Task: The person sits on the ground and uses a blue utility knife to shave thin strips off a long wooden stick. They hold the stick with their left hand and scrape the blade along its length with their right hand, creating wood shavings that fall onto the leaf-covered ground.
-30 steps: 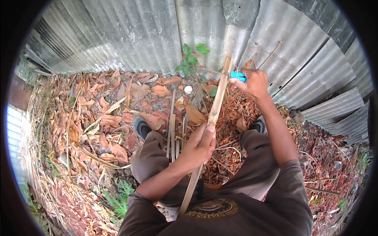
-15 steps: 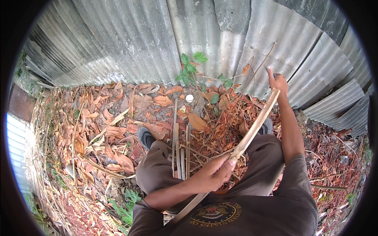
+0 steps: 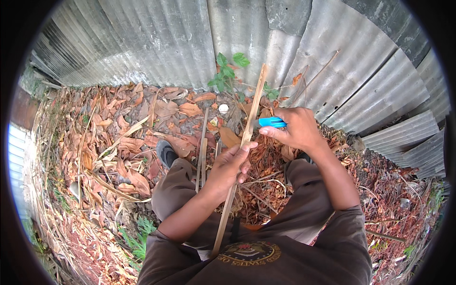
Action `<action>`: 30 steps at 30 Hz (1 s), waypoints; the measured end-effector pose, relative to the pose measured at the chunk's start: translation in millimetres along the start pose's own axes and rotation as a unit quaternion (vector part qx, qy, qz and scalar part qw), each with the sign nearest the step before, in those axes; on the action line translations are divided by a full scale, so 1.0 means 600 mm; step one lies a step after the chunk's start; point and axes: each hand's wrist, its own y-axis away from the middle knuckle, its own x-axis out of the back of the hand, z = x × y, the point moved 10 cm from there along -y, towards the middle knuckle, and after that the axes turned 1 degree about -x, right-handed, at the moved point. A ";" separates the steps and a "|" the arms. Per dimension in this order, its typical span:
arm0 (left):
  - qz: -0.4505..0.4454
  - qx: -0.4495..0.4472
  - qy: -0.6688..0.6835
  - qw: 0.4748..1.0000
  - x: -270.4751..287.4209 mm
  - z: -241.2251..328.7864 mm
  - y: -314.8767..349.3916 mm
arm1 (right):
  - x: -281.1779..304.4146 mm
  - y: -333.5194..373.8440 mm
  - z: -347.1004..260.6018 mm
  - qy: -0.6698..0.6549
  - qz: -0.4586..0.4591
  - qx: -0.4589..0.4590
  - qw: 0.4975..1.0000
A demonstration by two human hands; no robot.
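Note:
A long, narrow strip of split bamboo [image 3: 257, 97] slants up from my lap, its far end toward the metal fence. My left hand [image 3: 230, 168] is closed around it about midway along. In my right hand [image 3: 300, 127] is a blue-handled utility knife [image 3: 272, 122], its handle pointing left. The knife's front end meets the strip's right side just above my left fingers; the blade itself is hard to make out. Between my feet, several more strips [image 3: 201, 154] lean against my left leg, partly hidden by my left arm.
A corrugated metal fence [image 3: 142, 42] rises ahead, with a small green plant [image 3: 227, 71] at its foot. Dry leaves [image 3: 130, 142] cover the ground. A white round object [image 3: 223, 109] lies among them. My left shoe [image 3: 167, 153] is planted on the leaves.
My right hand has come back from the far right to the strip, bringing the knife against it. The strip has swung leftward and stands steeper, with my left hand higher and further left.

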 end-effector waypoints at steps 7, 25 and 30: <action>0.020 0.016 0.040 0.999 -0.011 0.008 0.011 | -0.032 0.003 0.003 0.036 -0.005 -0.001 0.999; 0.026 -0.015 0.014 0.999 -0.002 0.016 0.024 | -0.026 -0.021 -0.020 0.075 0.134 0.124 0.980; 0.023 -0.008 0.020 1.000 0.000 0.013 0.025 | -0.025 -0.025 -0.018 0.095 0.133 0.122 0.979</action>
